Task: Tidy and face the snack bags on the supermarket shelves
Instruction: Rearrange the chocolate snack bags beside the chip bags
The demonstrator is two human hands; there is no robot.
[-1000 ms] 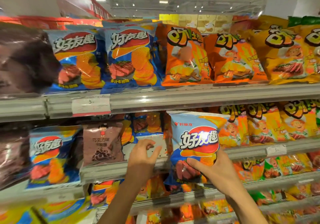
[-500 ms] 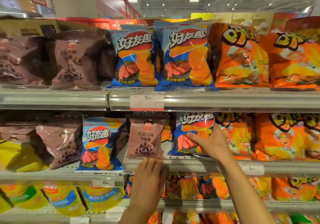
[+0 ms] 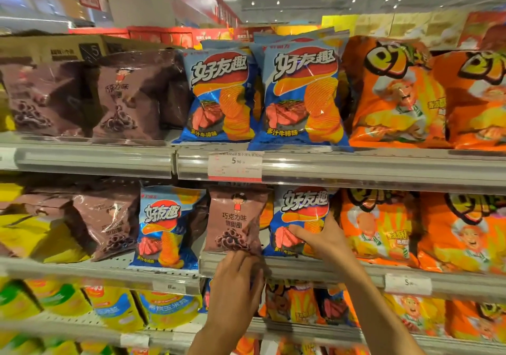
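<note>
Supermarket shelving filled the head view, tier above tier under a ceiling of strip lights. On the top shelf (image 3: 356, 162) two blue chip bags (image 3: 301, 94) stood upright and faced out, between brown bags to the left and orange bags (image 3: 397, 94) to the right; that row looked finished. On the middle shelf (image 3: 315, 268) the right hand (image 3: 323, 238) pressed spread fingers against a blue bag (image 3: 301, 217), holding it upright beside the orange packs. The left hand (image 3: 235, 280) gripped the bottom edge of a brown chocolate-ring bag (image 3: 235, 220) at the shelf lip, fingers curled round it. That brown bag stood between two blue ones, so it seemed misplaced. Further left, another blue bag (image 3: 164, 226) and a leaning brown bag (image 3: 106, 223) sat unevenly, and yellow packs slumped. By my reckoning, much remained: sorting that middle row, then the blurred lower shelves.
</note>
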